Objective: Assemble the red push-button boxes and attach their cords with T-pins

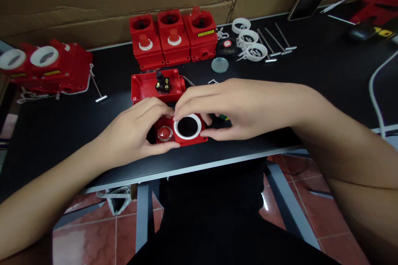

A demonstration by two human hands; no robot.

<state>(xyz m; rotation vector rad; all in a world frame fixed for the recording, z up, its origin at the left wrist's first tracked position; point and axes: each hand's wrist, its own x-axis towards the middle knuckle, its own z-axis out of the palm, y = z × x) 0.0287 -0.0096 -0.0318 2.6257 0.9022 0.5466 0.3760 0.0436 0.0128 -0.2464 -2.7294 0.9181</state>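
Near the worktop's (326,62) front edge, your left hand (133,132) has its fingers curled around the red cover (196,140), your right hand (230,105) pinches the white ring (186,137) apparently already seated there, and the open red box (143,85) behind lies uncovered.

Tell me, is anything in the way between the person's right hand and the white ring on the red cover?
Nothing visible is. The right hand has its thumb and a finger against opposite sides of the white ring, with no object between them. The left hand holds the red cover's other end.
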